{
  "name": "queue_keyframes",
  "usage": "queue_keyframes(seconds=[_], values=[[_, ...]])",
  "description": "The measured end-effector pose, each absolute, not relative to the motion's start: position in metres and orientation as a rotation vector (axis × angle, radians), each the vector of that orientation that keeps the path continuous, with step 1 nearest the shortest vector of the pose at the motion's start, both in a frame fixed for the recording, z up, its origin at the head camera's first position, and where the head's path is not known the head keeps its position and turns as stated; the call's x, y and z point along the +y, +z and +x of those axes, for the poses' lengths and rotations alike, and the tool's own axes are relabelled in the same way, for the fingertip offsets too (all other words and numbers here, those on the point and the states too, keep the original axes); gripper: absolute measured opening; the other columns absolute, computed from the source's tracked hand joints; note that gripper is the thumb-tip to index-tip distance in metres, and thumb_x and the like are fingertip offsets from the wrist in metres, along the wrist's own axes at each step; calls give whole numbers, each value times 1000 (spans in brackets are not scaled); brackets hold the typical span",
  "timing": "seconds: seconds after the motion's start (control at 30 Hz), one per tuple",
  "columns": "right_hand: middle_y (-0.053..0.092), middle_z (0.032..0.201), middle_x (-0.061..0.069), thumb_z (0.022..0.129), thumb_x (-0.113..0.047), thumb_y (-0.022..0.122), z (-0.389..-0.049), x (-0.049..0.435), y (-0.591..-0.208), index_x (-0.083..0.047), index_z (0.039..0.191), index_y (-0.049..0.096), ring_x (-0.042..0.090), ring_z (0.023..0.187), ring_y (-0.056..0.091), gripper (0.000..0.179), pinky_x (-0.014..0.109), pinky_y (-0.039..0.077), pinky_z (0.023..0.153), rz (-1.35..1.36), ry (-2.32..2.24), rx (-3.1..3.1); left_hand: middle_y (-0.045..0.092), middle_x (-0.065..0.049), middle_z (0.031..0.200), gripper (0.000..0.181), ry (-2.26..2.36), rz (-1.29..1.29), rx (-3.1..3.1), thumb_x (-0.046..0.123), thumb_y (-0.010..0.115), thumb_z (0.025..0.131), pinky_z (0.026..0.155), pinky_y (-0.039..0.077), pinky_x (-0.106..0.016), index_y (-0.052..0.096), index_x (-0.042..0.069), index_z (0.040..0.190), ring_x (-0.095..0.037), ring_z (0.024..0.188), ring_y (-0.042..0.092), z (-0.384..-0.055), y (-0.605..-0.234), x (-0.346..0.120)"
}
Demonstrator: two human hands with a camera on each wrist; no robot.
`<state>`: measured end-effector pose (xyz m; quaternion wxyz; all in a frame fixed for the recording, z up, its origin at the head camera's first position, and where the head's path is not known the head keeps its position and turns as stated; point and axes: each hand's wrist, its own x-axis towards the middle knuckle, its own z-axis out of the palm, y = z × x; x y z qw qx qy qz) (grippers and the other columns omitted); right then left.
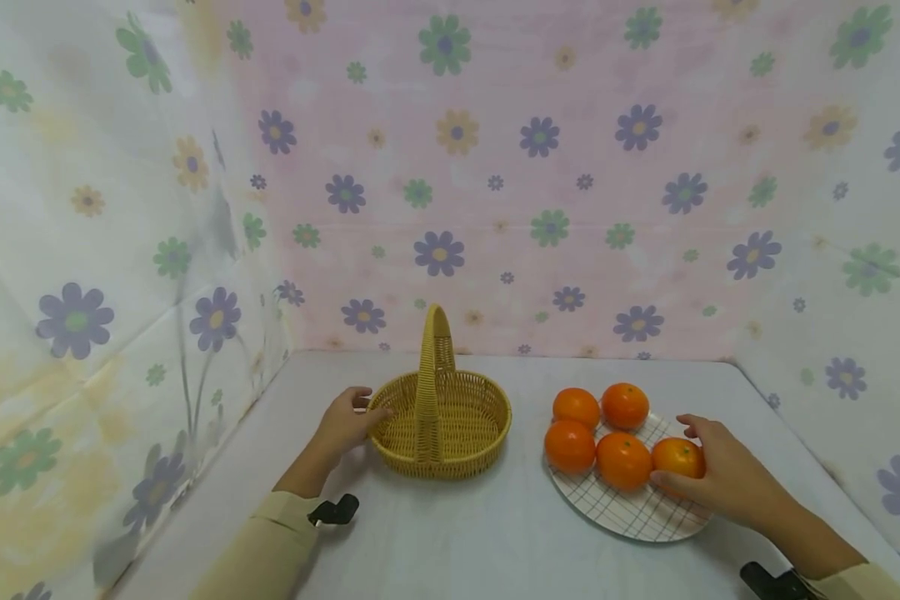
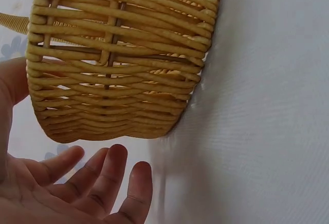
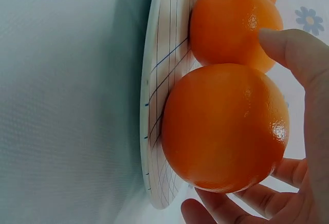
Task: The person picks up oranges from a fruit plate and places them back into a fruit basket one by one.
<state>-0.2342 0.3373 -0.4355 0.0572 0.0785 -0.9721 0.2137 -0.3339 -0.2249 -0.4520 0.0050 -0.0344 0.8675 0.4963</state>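
Observation:
A yellow woven basket (image 1: 397, 467) with a tall arched handle stands on the white table. My left hand (image 1: 347, 425) is at its left side, thumb over the rim; in the left wrist view the other fingers (image 2: 117, 167) lie loosely bent, apart from the wicker. To the right, several oranges sit on a white plate (image 1: 630, 525) with a grid pattern. Around the rightmost orange (image 3: 226, 129) my right hand (image 1: 735, 475) spreads, its fingers at the far side. The thumb (image 3: 293, 54) overlaps the neighbouring orange (image 3: 234, 26) in the right wrist view, and this rightmost orange still rests on the plate.
A flower-printed cloth (image 1: 495, 167) walls the table (image 1: 450, 550) at the back and on both sides. Dark wrist-camera mounts sit at both cuffs. Bare tabletop lies between the basket and the plate.

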Motion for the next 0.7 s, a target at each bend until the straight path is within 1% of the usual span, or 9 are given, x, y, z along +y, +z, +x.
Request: queue_keyframes(seconds=[0.17,0.27,0.43,0.57,0.7], values=[[57,130,30,75,-69,81,-231,339,-434,7,144,41,35,103,63,110,58,60,85,199,651,-2953,52,-23,147,65,1644,-164,2636,27,74,93,89,63,-38,47,4,148,-37,126,60,-333,-454,-220],[59,128,29,74,-66,84,-231,340,-435,8,141,43,31,100,63,108,56,61,83,172,667,-2961,54,-22,145,63,1658,-183,2626,24,73,93,88,63,-37,49,3,146,-35,123,62,-333,-456,-218],[62,126,28,72,-62,87,-232,342,-437,8,136,48,29,98,63,102,54,62,81,155,695,-2953,57,-21,142,61,1703,-233,2601,24,72,92,88,62,-36,51,2,145,-31,121,63,-334,-458,-218],[64,123,25,71,-62,88,-233,343,-437,6,132,52,27,95,61,98,47,61,77,148,692,-2940,58,-20,141,58,1747,-275,2555,23,70,92,87,61,-33,53,2,144,-29,117,64,-335,-459,-218],[63,124,27,72,-59,88,-233,344,-431,6,132,52,30,96,61,95,48,62,76,144,704,-2920,59,-18,141,55,1808,-320,2486,20,69,91,88,61,-33,56,3,142,-28,118,64,-336,-459,-218]])
